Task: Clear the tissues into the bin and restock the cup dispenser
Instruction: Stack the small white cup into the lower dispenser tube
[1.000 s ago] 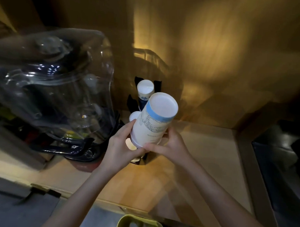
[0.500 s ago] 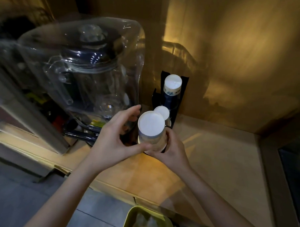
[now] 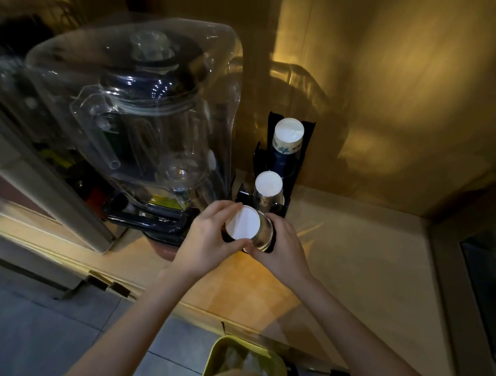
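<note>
A stack of paper cups (image 3: 243, 223), bottom up with a white round base, stands in the front slot of the black cup dispenser (image 3: 305, 150). My left hand (image 3: 204, 239) wraps it from the left and my right hand (image 3: 284, 245) from the right. Behind it the dispenser holds a shorter cup stack (image 3: 268, 183) in the middle slot and a taller one (image 3: 288, 133) at the back. A yellow-green bin (image 3: 221, 353) with crumpled white tissue inside sits below the counter edge.
A large blender under a clear plastic cover (image 3: 148, 122) fills the counter (image 3: 351, 261) just left of the dispenser. A brown wall (image 3: 399, 94) rises behind. A dark recessed sink or panel (image 3: 485, 280) lies at the right. Grey floor tiles (image 3: 39, 335) show below.
The cup stack was held tilted up in front of me, then turned upright and lowered into the dispenser's front slot. Both hands stayed on it and the view shifted down.
</note>
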Demonstrator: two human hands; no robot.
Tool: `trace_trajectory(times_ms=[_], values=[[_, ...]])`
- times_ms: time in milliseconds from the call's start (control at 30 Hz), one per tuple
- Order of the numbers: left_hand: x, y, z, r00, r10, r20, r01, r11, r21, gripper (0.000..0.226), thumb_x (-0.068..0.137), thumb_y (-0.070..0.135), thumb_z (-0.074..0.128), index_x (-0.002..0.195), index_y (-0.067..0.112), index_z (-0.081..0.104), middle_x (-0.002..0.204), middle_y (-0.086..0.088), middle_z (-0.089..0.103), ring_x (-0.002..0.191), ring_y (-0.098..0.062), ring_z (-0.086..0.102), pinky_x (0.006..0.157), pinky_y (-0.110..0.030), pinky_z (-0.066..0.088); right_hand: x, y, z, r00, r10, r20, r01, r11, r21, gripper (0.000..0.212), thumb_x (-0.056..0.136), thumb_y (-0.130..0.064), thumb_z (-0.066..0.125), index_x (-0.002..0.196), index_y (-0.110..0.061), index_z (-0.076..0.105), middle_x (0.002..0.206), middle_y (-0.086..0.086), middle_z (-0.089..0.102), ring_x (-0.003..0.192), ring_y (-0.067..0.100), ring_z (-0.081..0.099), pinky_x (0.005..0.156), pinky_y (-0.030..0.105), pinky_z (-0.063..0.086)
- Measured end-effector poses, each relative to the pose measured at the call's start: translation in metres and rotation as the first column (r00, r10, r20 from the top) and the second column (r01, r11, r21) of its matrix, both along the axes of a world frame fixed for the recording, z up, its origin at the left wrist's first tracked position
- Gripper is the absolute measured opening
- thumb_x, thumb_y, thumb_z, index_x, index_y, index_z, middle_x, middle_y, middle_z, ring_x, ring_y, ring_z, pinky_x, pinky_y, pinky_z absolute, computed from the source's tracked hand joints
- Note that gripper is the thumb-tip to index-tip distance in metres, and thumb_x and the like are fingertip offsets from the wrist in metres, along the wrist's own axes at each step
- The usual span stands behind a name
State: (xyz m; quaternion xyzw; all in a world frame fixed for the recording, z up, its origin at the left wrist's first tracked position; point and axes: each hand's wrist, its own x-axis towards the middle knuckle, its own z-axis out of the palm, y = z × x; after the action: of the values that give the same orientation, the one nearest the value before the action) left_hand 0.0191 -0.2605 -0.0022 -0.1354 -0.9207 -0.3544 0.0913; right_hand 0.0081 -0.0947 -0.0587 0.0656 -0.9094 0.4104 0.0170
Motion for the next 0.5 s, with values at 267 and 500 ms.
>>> trace_trajectory(times_ms=[267, 500], values=[[-0.017, 0.017, -0.026, 0.993, -0.011, 0.116, 0.016, 0.999, -0.045, 0.069, 0.07, 0.023, 0.076, 0.13, 0.008, 0.046, 0.129, -0.01, 0.052, 0.118, -0.023, 0.051, 0.098, -0.031, 0.041, -0.002, 0.006, 0.001, 0.999, 0.015, -0.029, -0.015, 1.0, 0.001, 0.054, 0.073, -0.031, 0.072, 0.12, -0.02, 0.048, 0.115, 0.0, 0.056, 0.104, 0.014, 0.053, 0.081, 0.029, 0.048], [-0.022, 0.021, -0.042, 0.987, -0.03, 0.159, 0.052, 0.99, -0.132, 0.068, 0.075, 0.023, 0.072, 0.134, 0.006, 0.041, 0.133, -0.013, 0.05, 0.121, -0.027, 0.049, 0.099, -0.037, 0.043, -0.008, 0.011, -0.002, 0.998, 0.052, 0.047, -0.057, 0.992, 0.11, 0.046, 0.08, -0.029, 0.066, 0.121, -0.018, 0.049, 0.116, 0.002, 0.057, 0.11, 0.018, 0.051, 0.085, 0.036, 0.049]])
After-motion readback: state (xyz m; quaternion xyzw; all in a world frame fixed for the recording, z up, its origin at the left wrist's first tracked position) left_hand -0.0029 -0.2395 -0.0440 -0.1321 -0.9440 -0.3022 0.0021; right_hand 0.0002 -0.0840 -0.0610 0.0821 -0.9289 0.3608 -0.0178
